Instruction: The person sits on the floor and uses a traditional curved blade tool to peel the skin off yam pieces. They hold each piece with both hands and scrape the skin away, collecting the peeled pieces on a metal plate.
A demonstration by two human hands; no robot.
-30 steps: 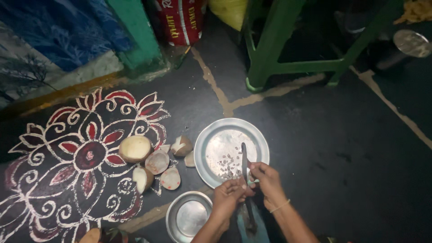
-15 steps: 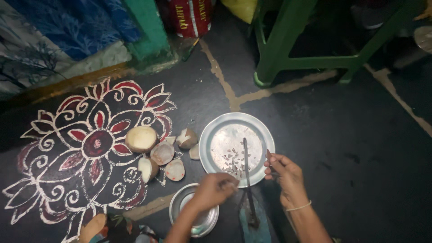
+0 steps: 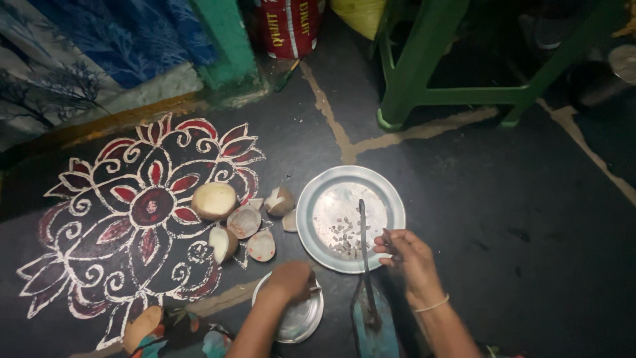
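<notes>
Reaching down, the left hand [image 3: 289, 278] has moved off the blade into the small round steel bowl [image 3: 295, 319], fingers curled, grip unclear; the right hand [image 3: 405, 255] pinches something small beside the upright dark floor-mounted blade [image 3: 363, 235], over the wide steel plate [image 3: 387, 199] of chopped bits [image 3: 341, 235].

Dim indoor light, glare on the steel plate [image 3: 318, 199], dark corners, slight motion blur

Out past the left hand [image 3: 289, 278], a red-and-white flower pattern [image 3: 142, 215] spreads across the dark floor [image 3: 503, 199]. Well beyond the right hand [image 3: 405, 255] stand green stool legs [image 3: 424, 59], with a red sack [image 3: 289, 26] and a green post [image 3: 225, 40] further off to their left.
</notes>
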